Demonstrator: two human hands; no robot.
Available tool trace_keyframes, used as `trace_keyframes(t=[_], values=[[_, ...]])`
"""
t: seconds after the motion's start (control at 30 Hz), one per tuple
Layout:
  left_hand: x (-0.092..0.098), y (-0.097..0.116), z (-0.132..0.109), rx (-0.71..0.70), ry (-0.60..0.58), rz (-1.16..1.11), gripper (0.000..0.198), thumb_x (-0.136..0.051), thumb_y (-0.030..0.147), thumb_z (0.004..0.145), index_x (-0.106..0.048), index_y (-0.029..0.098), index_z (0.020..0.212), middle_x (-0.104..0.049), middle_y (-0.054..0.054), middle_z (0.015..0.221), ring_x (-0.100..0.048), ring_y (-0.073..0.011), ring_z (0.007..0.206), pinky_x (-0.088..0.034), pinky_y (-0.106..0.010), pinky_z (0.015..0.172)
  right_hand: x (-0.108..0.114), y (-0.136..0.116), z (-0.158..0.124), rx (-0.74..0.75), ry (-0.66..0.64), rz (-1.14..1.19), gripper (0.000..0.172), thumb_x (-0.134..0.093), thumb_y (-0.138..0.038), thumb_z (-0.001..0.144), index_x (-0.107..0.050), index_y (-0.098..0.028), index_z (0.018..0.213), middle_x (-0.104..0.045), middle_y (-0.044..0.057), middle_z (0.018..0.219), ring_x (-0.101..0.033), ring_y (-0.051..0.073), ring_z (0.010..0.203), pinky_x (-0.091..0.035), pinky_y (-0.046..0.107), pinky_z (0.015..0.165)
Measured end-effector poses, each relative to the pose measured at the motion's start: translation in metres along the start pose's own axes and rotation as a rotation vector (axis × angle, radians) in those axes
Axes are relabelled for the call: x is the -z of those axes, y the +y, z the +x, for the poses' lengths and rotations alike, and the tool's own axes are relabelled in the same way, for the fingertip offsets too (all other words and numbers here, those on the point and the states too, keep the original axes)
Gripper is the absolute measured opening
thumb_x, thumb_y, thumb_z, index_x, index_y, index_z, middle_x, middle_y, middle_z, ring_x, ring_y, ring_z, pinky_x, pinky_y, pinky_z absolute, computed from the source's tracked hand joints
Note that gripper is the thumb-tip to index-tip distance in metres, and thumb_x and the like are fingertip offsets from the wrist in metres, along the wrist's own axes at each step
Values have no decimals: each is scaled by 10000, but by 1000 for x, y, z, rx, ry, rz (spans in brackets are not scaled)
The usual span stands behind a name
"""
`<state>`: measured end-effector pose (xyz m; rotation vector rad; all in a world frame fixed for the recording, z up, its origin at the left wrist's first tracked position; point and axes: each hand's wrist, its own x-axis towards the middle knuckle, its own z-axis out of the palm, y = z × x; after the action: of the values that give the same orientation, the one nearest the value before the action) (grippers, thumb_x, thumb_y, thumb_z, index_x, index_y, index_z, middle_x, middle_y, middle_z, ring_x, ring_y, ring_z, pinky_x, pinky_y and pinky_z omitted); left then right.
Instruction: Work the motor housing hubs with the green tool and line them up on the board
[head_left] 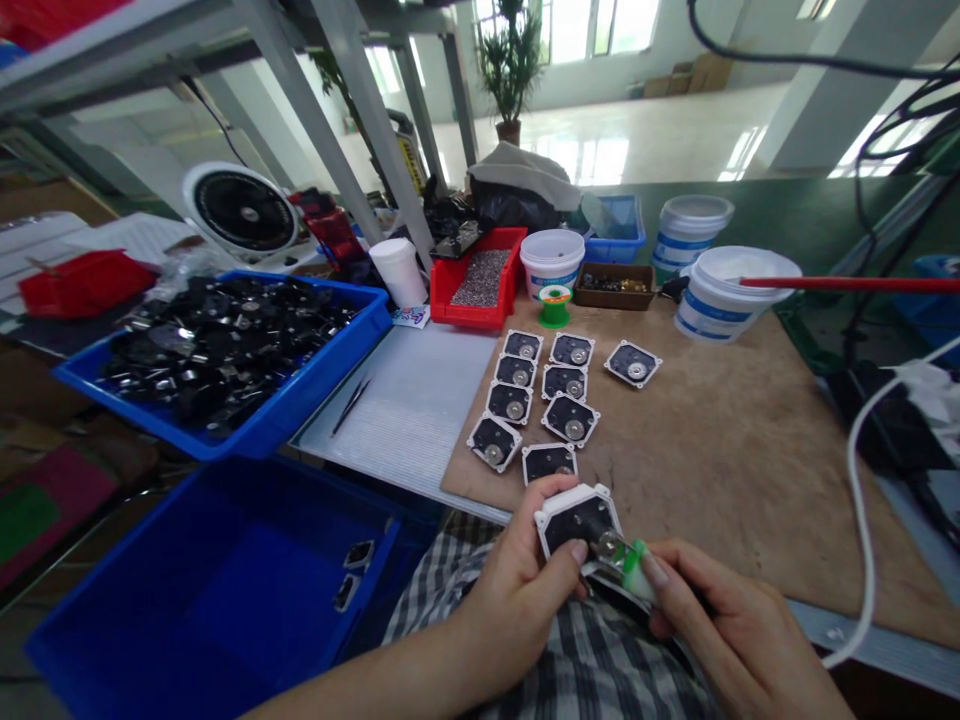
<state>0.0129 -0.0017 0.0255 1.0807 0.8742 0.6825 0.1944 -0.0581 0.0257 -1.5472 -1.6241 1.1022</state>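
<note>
My left hand (529, 580) is closed around a white-rimmed black housing (574, 522) with a round metal disc near its lower right, the thumb across its face. In my right hand (720, 610) is a small green-and-white tool (636, 570), pinched between thumb and fingers. Its thin tip meets the housing close to the disc; its exact kind is unclear. Both hands are above a lap in checked cloth (465, 560). Just beyond them, several similar housings (512, 403) lie in two columns on the brown board (697, 470), with a single housing (634, 364) off to the right.
At left stands a blue tray (225, 440) heaped with black parts, above a deep blue bin (187, 590). Tweezers (350, 405) lie on the pale surface. Behind the board are a red bin (472, 318), white tubs (553, 255) and a green spool (554, 308). A white cable (862, 510) runs along the right.
</note>
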Motion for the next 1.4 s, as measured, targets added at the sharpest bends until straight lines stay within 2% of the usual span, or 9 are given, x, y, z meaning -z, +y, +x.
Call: trace_keyframes(t=[0.33,0.67,0.77,0.83,0.9,0.97,1.03,1.17,1.4], values=[[-2,0,1,-39,86,119,301,-469,356,908,-438,260,1192,-558,-7,898,-502,-126,723,-460,-228,630,-6,-8,0,49,134,-125,247,-381,-352,977,-589,-218,989,-579,-40,659,-584,95,589,-431,155,546],[0,-7,5,-29,111,90,289,-485,335,901,-450,247,1174,-554,4,865,-491,-104,675,-444,-215,618,-11,-2,4,26,108,-147,283,-359,-377,983,-557,-216,860,-583,-35,643,-579,102,558,-415,184,509],[0,-7,9,-10,111,45,295,-499,325,889,-453,227,1162,-551,-2,868,-496,-104,679,-453,-209,607,-7,2,5,-1,77,-111,291,-368,-392,979,-591,-209,937,-588,-26,645,-579,114,564,-432,191,519],[0,-7,12,16,112,-33,305,-516,321,873,-452,217,1153,-546,-7,877,-498,-105,676,-456,-200,570,-2,6,5,2,65,-48,297,-374,-385,978,-604,-206,1032,-628,-9,713,-613,129,636,-478,186,554],[2,-8,15,52,111,-113,308,-529,315,858,-456,211,1139,-546,-10,891,-497,-97,655,-443,-187,528,4,9,5,60,118,-53,297,-360,-342,984,-591,-228,1132,-670,2,874,-644,136,789,-522,179,667],[3,-10,17,84,110,-167,311,-538,303,847,-460,208,1132,-553,-10,894,-494,-85,626,-429,-179,508,7,11,6,157,205,-161,299,-361,-290,983,-565,-254,1198,-658,-2,1038,-622,131,947,-512,184,795],[4,-10,19,107,106,-202,319,-548,294,836,-464,207,1131,-561,-6,886,-492,-78,608,-422,-176,507,5,12,7,272,263,-305,296,-402,-267,967,-554,-238,1220,-629,10,1112,-589,130,1023,-489,191,861],[3,-11,19,129,104,-231,317,-564,283,825,-472,210,1119,-558,4,871,-490,-67,588,-414,-174,514,-2,12,6,447,329,-506,324,-464,-284,944,-531,-155,1234,-596,63,1092,-579,126,996,-490,178,844],[3,-11,21,137,103,-244,330,-569,290,819,-458,210,1119,-544,11,873,-479,-57,566,-406,-171,506,-5,13,8,480,337,-577,308,-460,-272,949,-517,-140,1221,-585,66,1039,-581,129,946,-495,195,819]])
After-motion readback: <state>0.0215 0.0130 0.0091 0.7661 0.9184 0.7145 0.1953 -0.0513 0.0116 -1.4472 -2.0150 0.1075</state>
